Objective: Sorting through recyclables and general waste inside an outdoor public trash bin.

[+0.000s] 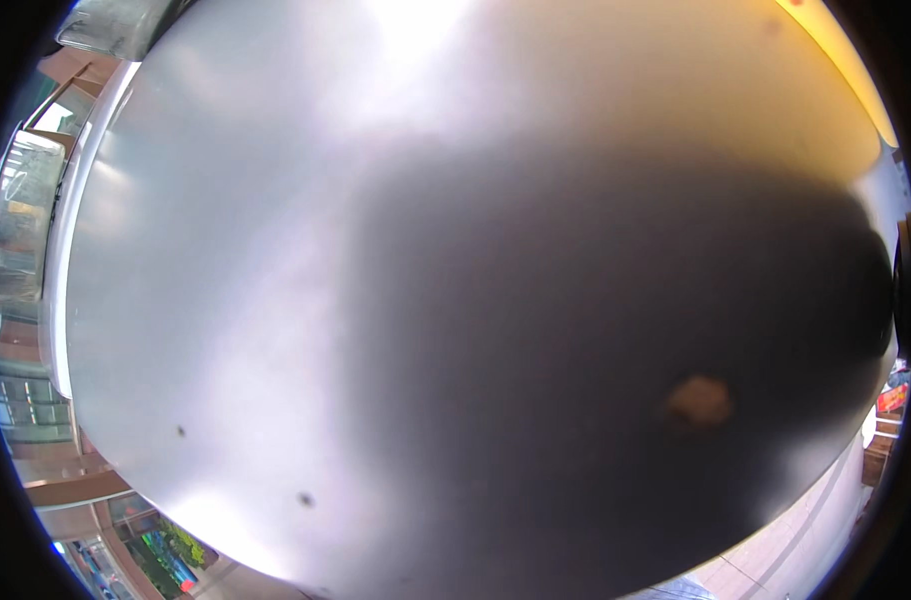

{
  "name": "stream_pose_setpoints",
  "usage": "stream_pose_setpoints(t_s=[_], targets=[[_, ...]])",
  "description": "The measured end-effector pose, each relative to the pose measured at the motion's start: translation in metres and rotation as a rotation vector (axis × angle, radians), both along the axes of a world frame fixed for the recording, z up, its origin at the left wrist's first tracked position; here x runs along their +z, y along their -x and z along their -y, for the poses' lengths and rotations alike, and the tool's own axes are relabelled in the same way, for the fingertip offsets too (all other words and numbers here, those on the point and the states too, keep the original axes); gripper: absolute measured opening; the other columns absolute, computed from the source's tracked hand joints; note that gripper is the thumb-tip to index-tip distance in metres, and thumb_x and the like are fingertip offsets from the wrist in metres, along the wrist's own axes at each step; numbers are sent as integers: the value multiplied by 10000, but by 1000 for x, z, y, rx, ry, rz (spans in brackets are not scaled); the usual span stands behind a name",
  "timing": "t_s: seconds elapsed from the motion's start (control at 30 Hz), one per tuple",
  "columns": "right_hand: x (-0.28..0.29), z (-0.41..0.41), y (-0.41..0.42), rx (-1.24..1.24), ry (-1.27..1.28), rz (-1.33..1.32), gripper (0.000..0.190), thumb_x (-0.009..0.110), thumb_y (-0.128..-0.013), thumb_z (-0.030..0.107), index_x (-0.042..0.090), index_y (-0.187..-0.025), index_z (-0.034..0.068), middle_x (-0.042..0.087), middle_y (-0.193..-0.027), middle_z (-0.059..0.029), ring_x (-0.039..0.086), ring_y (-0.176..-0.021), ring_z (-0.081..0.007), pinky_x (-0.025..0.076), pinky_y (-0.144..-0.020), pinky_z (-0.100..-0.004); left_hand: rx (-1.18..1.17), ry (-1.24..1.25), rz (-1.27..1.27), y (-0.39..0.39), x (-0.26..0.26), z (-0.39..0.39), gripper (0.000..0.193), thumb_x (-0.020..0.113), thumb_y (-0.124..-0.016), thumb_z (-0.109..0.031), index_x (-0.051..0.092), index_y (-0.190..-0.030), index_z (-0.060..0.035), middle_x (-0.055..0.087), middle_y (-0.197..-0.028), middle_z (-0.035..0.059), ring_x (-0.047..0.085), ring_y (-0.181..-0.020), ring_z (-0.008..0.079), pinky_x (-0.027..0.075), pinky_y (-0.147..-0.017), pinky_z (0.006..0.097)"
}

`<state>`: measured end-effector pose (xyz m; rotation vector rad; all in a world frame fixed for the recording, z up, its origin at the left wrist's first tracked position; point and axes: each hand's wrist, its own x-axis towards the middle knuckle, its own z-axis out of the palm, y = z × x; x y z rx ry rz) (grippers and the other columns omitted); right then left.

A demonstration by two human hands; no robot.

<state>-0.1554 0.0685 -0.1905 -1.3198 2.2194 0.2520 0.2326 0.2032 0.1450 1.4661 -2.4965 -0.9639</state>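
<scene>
Neither of my hands is in view. A smooth, shiny grey surface (170, 247) fills most of the picture, very close to the camera and blurred; it may be a metal sheet or panel. A broad dark shadow or reflection covers its middle and right. On it is a small brownish spot (700, 401), too blurred to identify. Two small dark specks (305, 499) show at the lower left. Yellow tints its upper right, beside a bright yellow edge (838, 60).
Along the left rim are a pale strip (59, 285) and clear, glass-like panels (26, 217). A leafy green plant (181, 544) is at the lower left. Pale floor tiles (755, 559) lie at the lower right, with brown shelf-like shapes (879, 454) beyond.
</scene>
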Motion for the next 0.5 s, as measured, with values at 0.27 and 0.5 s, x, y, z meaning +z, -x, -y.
stream_pose_setpoints(t_s=[0.27, 0.5], targets=[[71, -9, -10, 115, 114, 91, 239, 455, -798, 170, 610, -640, 83, 603, -723, -109, 579, -685, -296, 472, -631, -382, 37, -192, 128, -3, -7, 0, 241, 665, -679, -224, 477, -587, -103, 494, -674, 70, 450, -720, 293, 368, -655, 404], [71, 25, 25, 187, 237, 85, 240, 444, -807, 184, 631, -690, 86, 628, -786, -110, 598, -747, -301, 479, -678, -379, 15, -196, 165, -5, -2, -3, 208, 662, -678, -228, 506, -620, -104, 511, -697, 70, 468, -744, 300, 383, -658, 418]])
